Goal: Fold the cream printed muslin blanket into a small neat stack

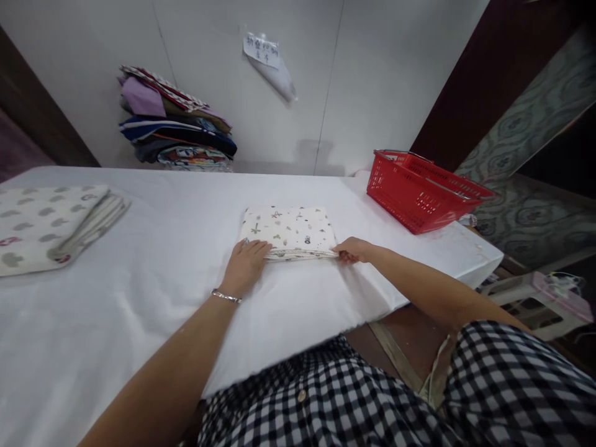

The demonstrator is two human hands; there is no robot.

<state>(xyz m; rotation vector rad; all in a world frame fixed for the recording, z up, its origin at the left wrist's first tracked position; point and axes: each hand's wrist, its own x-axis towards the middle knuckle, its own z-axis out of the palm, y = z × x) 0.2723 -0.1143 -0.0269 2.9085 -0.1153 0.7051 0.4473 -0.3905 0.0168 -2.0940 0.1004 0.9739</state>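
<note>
Cream folded cloth [288, 232] lies flat on the bench [186, 279], long side running between both grips: left hand [244, 267] rests open on its near-left corner, right hand [352, 249] pinches its near-right corner.

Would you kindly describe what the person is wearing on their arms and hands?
Both forearms are bare and the hands ungloved. The left hand has a thin silver bracelet around its wrist. The right hand shows no jewellery. A black-and-white checked shirt with short sleeves covers the upper right arm, and small buttons run down its front.
</note>
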